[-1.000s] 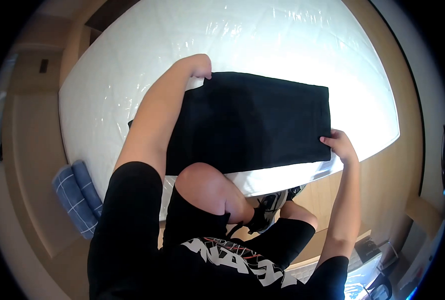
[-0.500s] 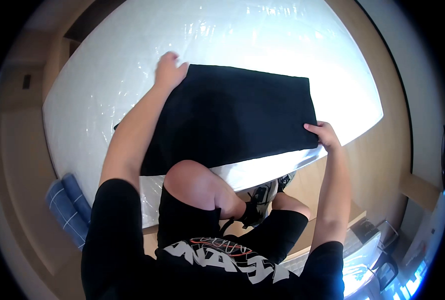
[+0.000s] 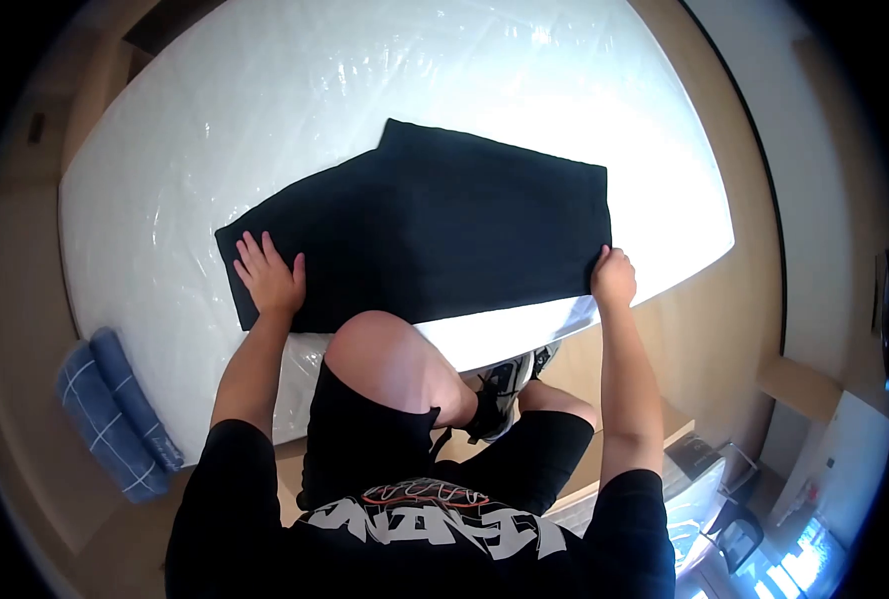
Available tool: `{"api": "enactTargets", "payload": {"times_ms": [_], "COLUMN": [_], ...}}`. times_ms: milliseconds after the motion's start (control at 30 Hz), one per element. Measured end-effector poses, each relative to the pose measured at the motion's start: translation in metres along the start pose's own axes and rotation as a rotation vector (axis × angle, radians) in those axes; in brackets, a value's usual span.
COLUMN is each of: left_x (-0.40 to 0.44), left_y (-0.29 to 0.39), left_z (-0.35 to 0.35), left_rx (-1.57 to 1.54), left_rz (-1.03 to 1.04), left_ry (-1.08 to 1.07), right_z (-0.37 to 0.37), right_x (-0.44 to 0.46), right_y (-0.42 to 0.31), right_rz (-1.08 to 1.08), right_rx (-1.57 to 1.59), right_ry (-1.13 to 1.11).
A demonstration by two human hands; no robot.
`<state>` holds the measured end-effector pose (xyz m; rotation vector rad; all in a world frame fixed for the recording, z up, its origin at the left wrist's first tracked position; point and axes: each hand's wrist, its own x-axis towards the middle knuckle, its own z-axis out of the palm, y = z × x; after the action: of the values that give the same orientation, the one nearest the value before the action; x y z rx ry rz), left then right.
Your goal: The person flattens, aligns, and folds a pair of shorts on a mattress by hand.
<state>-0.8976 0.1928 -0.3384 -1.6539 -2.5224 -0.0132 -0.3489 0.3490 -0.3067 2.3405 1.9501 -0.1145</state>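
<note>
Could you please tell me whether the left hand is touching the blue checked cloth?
No, the left hand lies open on the black garment, apart from the blue checked cloth.

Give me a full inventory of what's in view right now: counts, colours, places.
Black garment: one, black, spread on the mattress
Mattress: one, white, glossy covering, centre
Checked cloth: count unclear, blue with white lines, rolled or folded, left
Wooden surfaces: several, light brown, around the mattress
Lower-right items: several, dark and pale, too unclear to name
Shirt: one, black, white lettering, bottom
Shoes: two, dark and light, below the mattress edge
Left hand: one, bare, on garment's left end
Right hand: one, bare, gripping garment's right edge
</note>
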Motion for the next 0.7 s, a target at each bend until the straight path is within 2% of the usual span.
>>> {"api": "enactTargets", "payload": {"times_ms": [100, 200, 333, 400, 467, 533, 600, 700], "left_x": [0.004, 0.001, 0.001, 0.001, -0.001, 0.005, 0.007, 0.009], "left_y": [-0.004, -0.008, -0.009, -0.008, -0.009, -0.010, -0.013, -0.030], "left_z": [-0.004, 0.007, 0.014, 0.013, 0.016, 0.018, 0.019, 0.001], "left_rx": [-0.030, -0.053, -0.047, -0.041, -0.025, -0.005, 0.019, -0.206], "left_rz": [-0.031, 0.003, -0.006, -0.005, -0.015, -0.018, -0.010, 0.055], "left_ry": [-0.058, 0.032, 0.020, 0.017, -0.002, -0.029, -0.076, -0.035], "right_z": [0.002, -0.008, -0.028, -0.021, -0.002, 0.006, 0.012, 0.014], "right_x": [0.005, 0.006, 0.006, 0.021, 0.029, 0.033, 0.034, 0.033], "right_y": [0.006, -0.001, -0.014, -0.014, -0.011, -0.013, -0.013, -0.010], "right_rz": [-0.011, 0.035, -0.079, -0.039, 0.017, 0.061, 0.082, 0.125], "right_rx": [0.044, 0.017, 0.161, 0.324, 0.340, 0.454, 0.431, 0.515], "right_ry": [-0.012, -0.067, 0.319, 0.102, 0.060, 0.038, 0.046, 0.099]}}
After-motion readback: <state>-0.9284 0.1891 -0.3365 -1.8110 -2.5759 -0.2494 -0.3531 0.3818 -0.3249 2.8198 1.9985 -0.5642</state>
